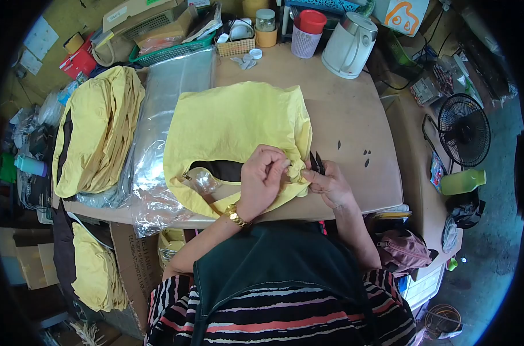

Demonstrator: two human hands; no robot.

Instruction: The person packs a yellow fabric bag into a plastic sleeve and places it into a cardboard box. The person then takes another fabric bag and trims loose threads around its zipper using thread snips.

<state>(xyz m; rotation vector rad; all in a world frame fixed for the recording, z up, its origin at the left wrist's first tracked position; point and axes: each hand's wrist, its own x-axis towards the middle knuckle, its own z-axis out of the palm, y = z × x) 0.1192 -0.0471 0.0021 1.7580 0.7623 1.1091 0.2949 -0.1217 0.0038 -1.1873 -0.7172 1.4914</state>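
A yellow cloth piece (pixel 233 118) with a dark brown inner band (pixel 222 170) lies spread on the table (pixel 354 109). My left hand (pixel 263 176), wearing a gold watch on the wrist, is closed in a pinch on its gathered right edge. In my right hand (pixel 330 183) are small black thread snips (pixel 316 162), blades pointing up and away from me. The right fingers also press against the cloth's edge, close beside the left fingertips. What lies between the fingertips is too small to make out.
Left of the cloth, clear plastic sheets (pixel 175 75) lie beside a stack of folded yellow pieces (pixel 97 132). A white kettle (pixel 349 46), a cup (pixel 307 34) and a green basket (pixel 175 51) line the back. A black fan (pixel 463 130) and a green bottle (pixel 463 181) stand right.
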